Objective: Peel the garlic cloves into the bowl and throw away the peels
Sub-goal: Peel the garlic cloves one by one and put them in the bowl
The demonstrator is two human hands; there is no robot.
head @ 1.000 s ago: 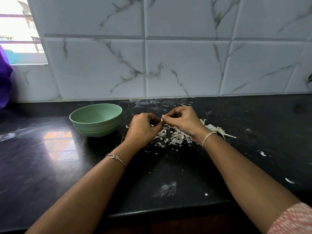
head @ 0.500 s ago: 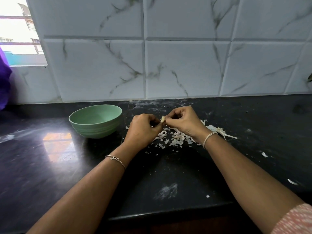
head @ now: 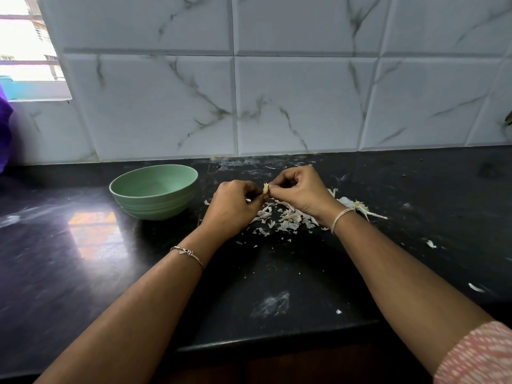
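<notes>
Garlic clove [head: 266, 187] held above peels [head: 288, 217], mid-bench [head: 83, 245]. Left hand [head: 235, 206] fingers curled round it, steadying; right hand [head: 302, 192] fingers pinch skin. Bowl [head: 155, 206] just left, likely for short drop.

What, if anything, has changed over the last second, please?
Hardly anything: the left hand and right hand still pinch the garlic clove between them, with slightly more of it now showing. The green bowl and the peel pile stayed where they were.

Small pale garlic clove [head: 266, 187] aloft over scattered white peels [head: 288, 217], upright green bowl [head: 155, 207] near their left.
</notes>
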